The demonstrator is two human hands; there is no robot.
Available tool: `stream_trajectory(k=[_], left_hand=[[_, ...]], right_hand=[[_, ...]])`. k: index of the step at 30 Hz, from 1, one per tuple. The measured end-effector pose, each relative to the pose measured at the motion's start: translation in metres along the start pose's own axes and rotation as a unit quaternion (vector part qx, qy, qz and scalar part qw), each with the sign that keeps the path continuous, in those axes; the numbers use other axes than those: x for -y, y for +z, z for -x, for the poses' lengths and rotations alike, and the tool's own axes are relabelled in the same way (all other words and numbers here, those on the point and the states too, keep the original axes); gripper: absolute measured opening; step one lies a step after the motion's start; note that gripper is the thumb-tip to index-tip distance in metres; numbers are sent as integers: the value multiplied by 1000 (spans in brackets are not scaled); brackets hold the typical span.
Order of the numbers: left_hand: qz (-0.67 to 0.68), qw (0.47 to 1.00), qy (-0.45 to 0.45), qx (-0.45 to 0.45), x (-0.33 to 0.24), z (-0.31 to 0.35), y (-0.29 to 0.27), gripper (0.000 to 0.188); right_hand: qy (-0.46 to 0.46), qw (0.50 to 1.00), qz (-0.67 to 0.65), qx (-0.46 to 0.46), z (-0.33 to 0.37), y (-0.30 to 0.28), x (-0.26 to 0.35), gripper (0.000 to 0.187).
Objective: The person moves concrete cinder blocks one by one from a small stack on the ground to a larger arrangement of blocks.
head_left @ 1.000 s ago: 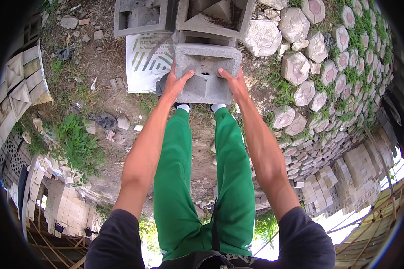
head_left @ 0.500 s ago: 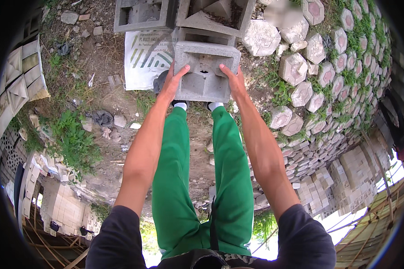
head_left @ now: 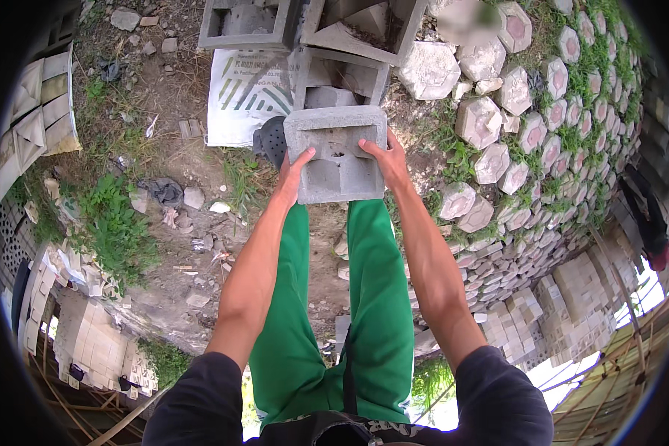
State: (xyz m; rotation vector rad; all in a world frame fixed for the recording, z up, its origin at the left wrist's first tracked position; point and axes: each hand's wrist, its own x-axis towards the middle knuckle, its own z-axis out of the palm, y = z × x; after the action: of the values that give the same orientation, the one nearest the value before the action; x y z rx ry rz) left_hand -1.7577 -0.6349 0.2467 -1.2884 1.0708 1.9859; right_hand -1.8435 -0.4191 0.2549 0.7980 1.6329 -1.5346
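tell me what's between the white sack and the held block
In the head view, a dark clog shows between the white sack and the held block.

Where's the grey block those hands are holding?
In the head view, the grey block is at upper centre, between the left hand and right hand.

- held block (head_left: 340,167) between left hand (head_left: 295,175) and right hand (head_left: 390,163), one at each side
- second block (head_left: 331,97) straight ahead of both hands, just past held block
- third block (head_left: 368,26) farther ahead, beyond second block
- fourth block (head_left: 249,22) far ahead-left of left hand, left of third block
- sack (head_left: 249,93) ahead-left of left hand, on ground
- shoe (head_left: 271,140) just ahead-left of left hand, beside sack
- plants (head_left: 119,230) well left of left hand
- paving stones (head_left: 479,123) right of right hand, on ground
- legs (head_left: 375,275) behind both hands
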Motion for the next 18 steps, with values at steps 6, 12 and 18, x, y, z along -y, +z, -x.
stream_trajectory(k=[6, 12, 18], left_hand=[[-8, 996, 87, -8, -52, 72, 22, 80], [-60, 987, 147, 19, -138, 196, 54, 88], [-17, 987, 160, 1, -165, 353, 72, 92]], right_hand=[[-27, 999, -12, 18, 55, 11, 59, 75], [-123, 992, -2, 27, 161, 13, 139, 82], [-156, 984, -41, 81, 315, 14, 209, 87]])
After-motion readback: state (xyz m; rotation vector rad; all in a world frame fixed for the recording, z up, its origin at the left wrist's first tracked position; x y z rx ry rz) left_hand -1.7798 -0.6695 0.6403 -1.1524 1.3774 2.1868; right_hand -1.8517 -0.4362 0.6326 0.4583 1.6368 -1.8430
